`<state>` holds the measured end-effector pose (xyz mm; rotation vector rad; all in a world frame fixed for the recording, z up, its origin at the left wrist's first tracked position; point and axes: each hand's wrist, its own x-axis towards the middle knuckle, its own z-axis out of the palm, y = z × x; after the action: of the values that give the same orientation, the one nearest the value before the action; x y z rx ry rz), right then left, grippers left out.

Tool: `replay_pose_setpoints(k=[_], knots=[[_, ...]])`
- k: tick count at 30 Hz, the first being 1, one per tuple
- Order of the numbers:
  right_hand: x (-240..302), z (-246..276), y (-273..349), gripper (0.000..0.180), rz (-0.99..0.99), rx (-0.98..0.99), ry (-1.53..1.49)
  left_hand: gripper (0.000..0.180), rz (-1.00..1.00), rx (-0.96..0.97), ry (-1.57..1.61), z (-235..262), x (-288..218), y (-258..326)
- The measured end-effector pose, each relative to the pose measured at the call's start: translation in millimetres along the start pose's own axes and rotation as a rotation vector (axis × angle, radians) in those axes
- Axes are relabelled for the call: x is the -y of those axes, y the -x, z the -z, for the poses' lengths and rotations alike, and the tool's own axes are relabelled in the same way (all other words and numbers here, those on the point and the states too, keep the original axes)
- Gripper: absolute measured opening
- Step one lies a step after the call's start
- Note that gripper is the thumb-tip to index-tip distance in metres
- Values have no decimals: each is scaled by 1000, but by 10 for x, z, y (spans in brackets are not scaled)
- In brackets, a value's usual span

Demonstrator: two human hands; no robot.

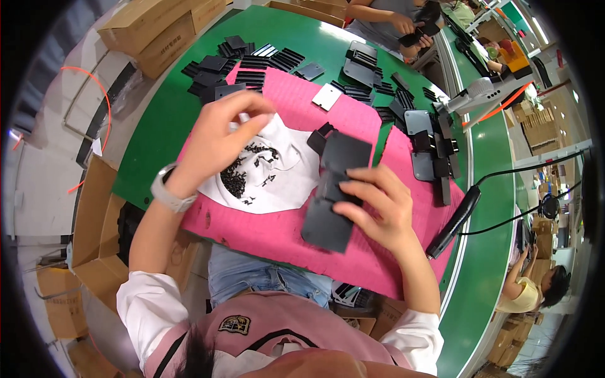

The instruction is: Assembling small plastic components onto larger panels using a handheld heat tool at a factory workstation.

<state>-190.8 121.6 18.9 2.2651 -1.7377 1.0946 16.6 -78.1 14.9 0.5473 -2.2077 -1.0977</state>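
Note:
My right hand (381,205) grips a dark flat piece (337,195), two rectangular plates joined by a narrower middle, by its right edge. A small black block-like part (320,137) sits at its upper left end. Over a white cloth (293,183), my left hand (220,135) is curled with thumb and forefinger tips close together; whatever may be between them is too small to make out. A heap of tiny black screw-like pieces (233,181) lies on the cloth, with some scattered beside it. Under both hands is a pink board (252,236).
Stacks of black plates and ribbed strips (255,61) line the far side of the green table (170,126). A pale rectangular plate (326,97) lies on the pink board. A black corded tool (457,220) rests at right. Across the table, another person's hands (413,31) hold a dark part.

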Motion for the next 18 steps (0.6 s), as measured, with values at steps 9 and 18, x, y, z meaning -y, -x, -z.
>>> replay_pose_setpoints(k=[9,18], knots=[[36,16,280,31,-189,122,-57,21,-179,118,-370,-68,201,272],[76,435,505,28,-468,-72,74,12,8,58,-169,-46,162,287]])
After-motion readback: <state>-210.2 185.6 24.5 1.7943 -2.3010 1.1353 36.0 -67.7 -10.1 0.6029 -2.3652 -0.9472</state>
